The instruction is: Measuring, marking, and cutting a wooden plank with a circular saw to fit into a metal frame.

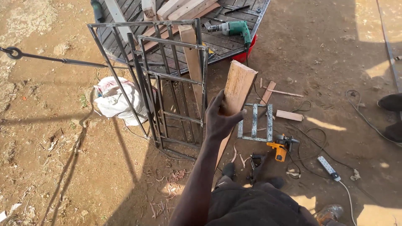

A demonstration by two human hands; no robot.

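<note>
My left hand (pixel 220 119) is raised in front of me and grips a light wooden plank (pixel 238 83), holding it upright and tilted, its cut end uppermost. The plank's lower part runs down behind my hand and forearm. Just left of the plank stands a tall welded frame of dark steel bars (pixel 167 83), with another wooden board (pixel 192 62) leaning inside it. The plank and the frame look apart. My right hand is out of sight.
A green drill (pixel 234 28) lies on a dark slatted platform (pixel 234 42) behind. On the dirt lie a small grey metal frame (pixel 254 121), a yellow power tool (pixel 279 148), a white power strip (pixel 328 167), wood offcuts (pixel 289 115) and a white sack (pixel 117 100). Another person's shoes (pixel 391 102) are at the right.
</note>
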